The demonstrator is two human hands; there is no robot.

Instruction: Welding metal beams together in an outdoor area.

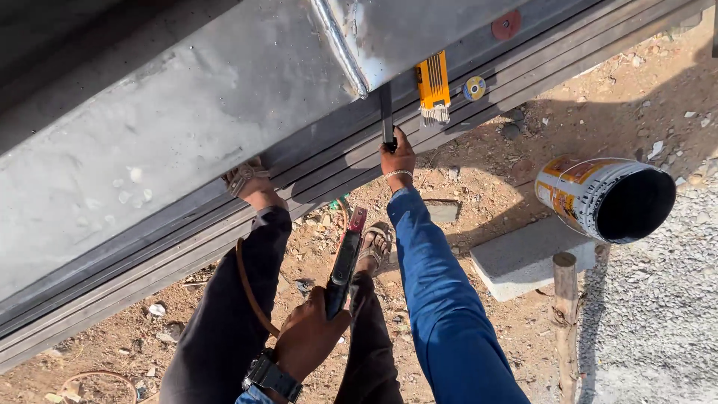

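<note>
The left hand (pixel 308 337), with a black wristwatch (pixel 271 376) on its wrist, is closed in a full fist around the lower end of a long dark tool (pixel 344 265). The tool runs up and away from the hand and ends in a red tip (pixel 357 219), above bare ground and just short of the lower edge of the stacked steel bars (pixel 329 161). A brown cable (pixel 247 288) curves beside it, along a dark trouser leg (pixel 224 322).

The right hand (pixel 398 155), at the end of a blue sleeve (pixel 434 292) and wearing a thin bracelet, reaches to the lower edge of the steel bars. Its fingers are wrapped tightly around the bottom of a narrow dark metal strip (pixel 387 111), which stands out from under the corner of a large grey metal sheet (pixel 164 127).

One sandalled foot (pixel 245 179) rests against the lower edge of the bars, and the other sandalled foot (pixel 374 247) stands on the ground between the two arms.

On the bars, just beside the strip, lies a yellow pack of thin rods (pixel 433 86). A small round disc (pixel 474 88) lies near it, and a red disc (pixel 506 25) lies further up.

On the ground are a concrete slab (pixel 523 258), a wooden stake (pixel 566 299) and a tin bucket (pixel 606 198) tipped on its side, with grey gravel (pixel 658 314) beyond.
</note>
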